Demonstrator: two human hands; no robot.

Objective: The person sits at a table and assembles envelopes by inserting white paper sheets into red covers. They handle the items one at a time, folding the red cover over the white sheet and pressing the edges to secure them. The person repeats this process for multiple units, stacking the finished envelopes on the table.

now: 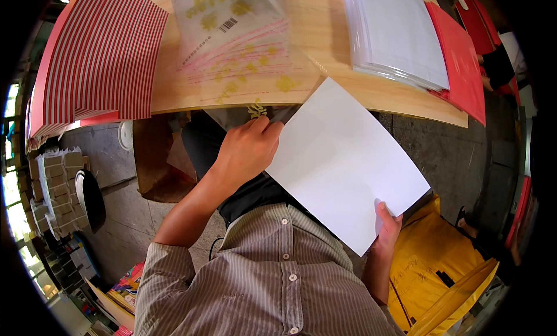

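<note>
My right hand (387, 224) grips a white sheet of paper (348, 162) by its lower right corner, thumb on top and the other fingers hidden beneath. The sheet slants over my lap, its far corner reaching above the table edge. My left hand (249, 147) is closed in a pinch on the near edge of a clear plastic bag (284, 84) with yellow and pink print, beside the sheet's left edge. That bag lies on top of several like it and hangs over the table edge. The fingertips of my left hand are partly hidden.
Red-and-white layered stacks (104, 57) stand on the left of the wooden table (325, 28). A pile of white sheets in clear plastic (397, 34) lies at the right, beside red folders (458, 57). Below are a brown box (159, 168) and a yellow chair (429, 266).
</note>
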